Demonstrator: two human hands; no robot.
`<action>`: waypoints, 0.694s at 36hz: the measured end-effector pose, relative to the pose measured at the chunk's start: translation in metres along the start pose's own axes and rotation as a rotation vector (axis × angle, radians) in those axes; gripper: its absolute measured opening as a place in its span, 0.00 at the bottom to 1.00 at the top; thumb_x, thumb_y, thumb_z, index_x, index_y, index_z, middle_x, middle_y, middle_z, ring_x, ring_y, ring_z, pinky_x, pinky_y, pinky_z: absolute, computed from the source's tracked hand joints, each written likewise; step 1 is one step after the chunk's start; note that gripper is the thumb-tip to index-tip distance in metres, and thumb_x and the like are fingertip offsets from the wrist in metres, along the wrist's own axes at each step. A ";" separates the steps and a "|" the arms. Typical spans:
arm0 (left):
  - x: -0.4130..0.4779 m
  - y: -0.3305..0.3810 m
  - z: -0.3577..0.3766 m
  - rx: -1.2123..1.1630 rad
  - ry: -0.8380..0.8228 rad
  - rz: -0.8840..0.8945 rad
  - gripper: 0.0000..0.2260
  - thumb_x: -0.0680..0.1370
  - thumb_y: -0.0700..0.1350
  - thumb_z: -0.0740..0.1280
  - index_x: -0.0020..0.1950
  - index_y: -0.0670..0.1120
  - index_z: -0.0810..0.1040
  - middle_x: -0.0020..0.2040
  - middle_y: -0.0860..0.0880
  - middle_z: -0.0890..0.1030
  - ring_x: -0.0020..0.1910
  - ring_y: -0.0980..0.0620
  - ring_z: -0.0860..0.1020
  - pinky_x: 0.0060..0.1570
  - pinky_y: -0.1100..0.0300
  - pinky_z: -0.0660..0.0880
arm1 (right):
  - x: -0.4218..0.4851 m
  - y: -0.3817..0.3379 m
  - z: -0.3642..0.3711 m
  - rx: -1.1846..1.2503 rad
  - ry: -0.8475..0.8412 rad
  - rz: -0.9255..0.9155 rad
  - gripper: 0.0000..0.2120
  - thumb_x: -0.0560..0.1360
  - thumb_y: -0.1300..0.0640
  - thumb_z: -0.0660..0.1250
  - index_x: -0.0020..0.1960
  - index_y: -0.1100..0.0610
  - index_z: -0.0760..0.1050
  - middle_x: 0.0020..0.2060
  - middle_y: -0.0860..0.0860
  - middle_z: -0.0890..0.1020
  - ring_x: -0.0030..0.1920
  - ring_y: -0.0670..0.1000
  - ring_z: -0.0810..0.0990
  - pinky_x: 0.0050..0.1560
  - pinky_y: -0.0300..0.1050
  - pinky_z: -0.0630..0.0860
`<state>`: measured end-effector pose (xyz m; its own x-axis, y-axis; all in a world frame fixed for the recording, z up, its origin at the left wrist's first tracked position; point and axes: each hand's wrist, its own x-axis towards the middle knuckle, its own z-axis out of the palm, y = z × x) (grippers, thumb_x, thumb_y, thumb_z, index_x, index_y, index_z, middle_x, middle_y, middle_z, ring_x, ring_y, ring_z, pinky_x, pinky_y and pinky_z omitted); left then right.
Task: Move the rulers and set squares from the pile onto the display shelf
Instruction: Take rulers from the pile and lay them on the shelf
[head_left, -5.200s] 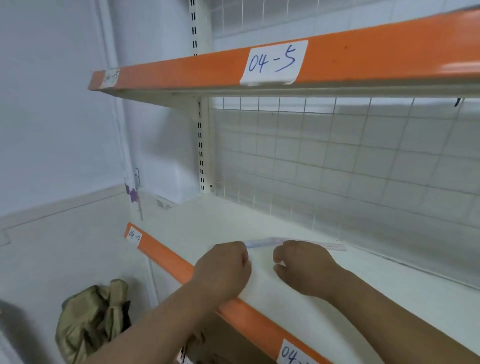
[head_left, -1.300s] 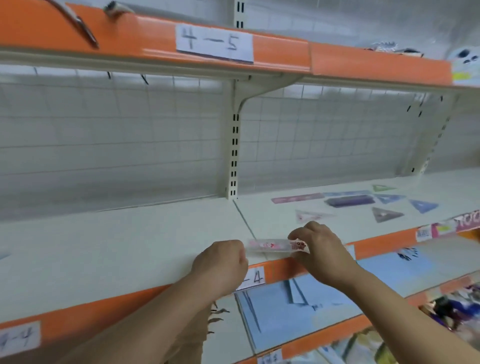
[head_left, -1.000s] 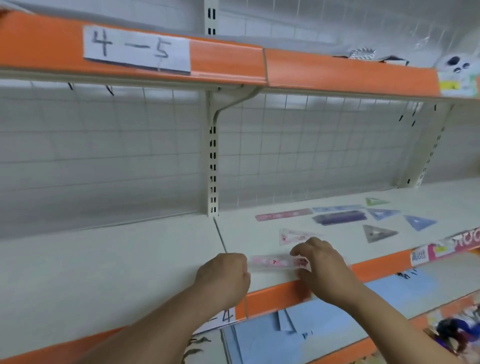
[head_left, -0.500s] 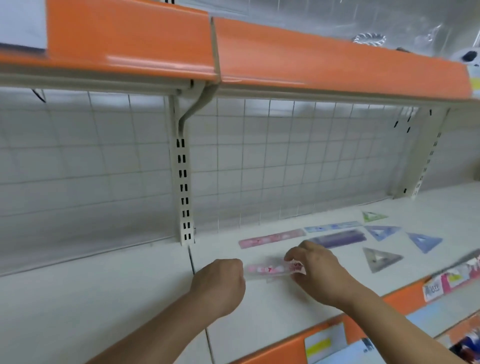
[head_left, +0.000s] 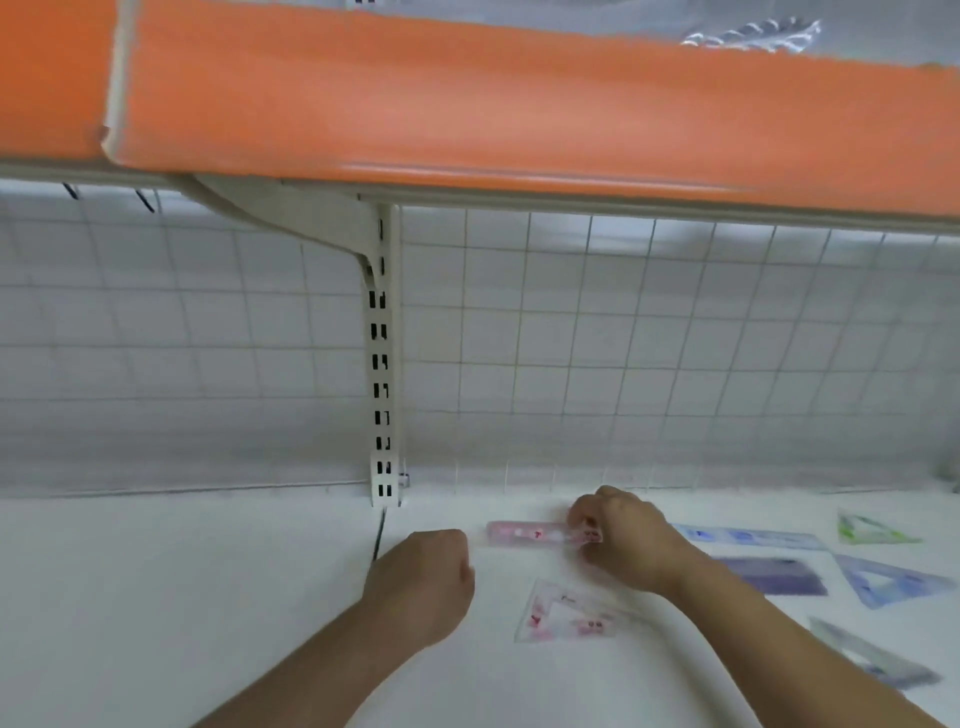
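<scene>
Pinching the right end of the pink ruler (head_left: 524, 533), the right hand (head_left: 618, 535) has its grip closed on that item alone. Head view, the sole view.

Item, pink ruler: lies lengthwise close to the back edge of the display shelf (head_left: 208, 597), just right of the slotted upright (head_left: 384, 389). Flat or slightly raised, cannot tell.

Item, left hand (head_left: 421, 587): fingers curled under, grip narrow, nothing seen in it. It is apart from the ruler's left end.

Item, pink set square (head_left: 566, 616): flat, forward of the ruler, just beside the right forearm.

Items further right, all flat: blue ruler (head_left: 748, 537), purple ruler (head_left: 774, 574), green set square (head_left: 872, 530), blue set square (head_left: 888, 582), grey set square (head_left: 872, 660) nearest the front edge.

Risk, judged: the ruler looks thin and slick. Let go with one end raised, it may skid or settle askew against the blue ruler. The right forearm passes close by the purple ruler and the pink set square, so a low withdrawal could sweep either toward the front edge.

Writing: none legible. Print on the pink items is blurred, and the orange strip (head_left: 467, 104) of the shelf above shows no label here.
</scene>
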<state>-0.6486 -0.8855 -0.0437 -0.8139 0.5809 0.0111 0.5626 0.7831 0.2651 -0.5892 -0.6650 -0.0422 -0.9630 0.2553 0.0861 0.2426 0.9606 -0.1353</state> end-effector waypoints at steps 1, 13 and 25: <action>0.000 0.001 0.000 0.001 0.007 -0.019 0.11 0.81 0.49 0.55 0.52 0.47 0.75 0.52 0.51 0.80 0.51 0.50 0.78 0.51 0.57 0.75 | 0.006 0.004 0.000 0.007 -0.006 -0.007 0.16 0.73 0.58 0.64 0.59 0.48 0.74 0.52 0.48 0.74 0.56 0.52 0.74 0.52 0.42 0.67; -0.004 0.002 0.006 0.002 0.034 -0.206 0.10 0.80 0.50 0.55 0.52 0.49 0.75 0.52 0.54 0.79 0.52 0.51 0.77 0.49 0.60 0.74 | 0.047 0.031 0.018 0.075 -0.073 -0.059 0.13 0.71 0.49 0.68 0.55 0.46 0.76 0.50 0.46 0.76 0.53 0.49 0.77 0.53 0.40 0.70; 0.006 0.006 0.010 0.002 0.062 -0.201 0.07 0.80 0.50 0.55 0.46 0.52 0.70 0.43 0.57 0.74 0.44 0.53 0.73 0.42 0.62 0.70 | 0.057 0.033 0.020 0.124 -0.143 -0.168 0.16 0.70 0.49 0.69 0.57 0.48 0.76 0.46 0.44 0.72 0.47 0.46 0.72 0.54 0.41 0.72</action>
<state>-0.6484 -0.8749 -0.0514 -0.9170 0.3984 0.0179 0.3885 0.8822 0.2661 -0.6387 -0.6213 -0.0619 -0.9976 0.0661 -0.0220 0.0695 0.9652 -0.2521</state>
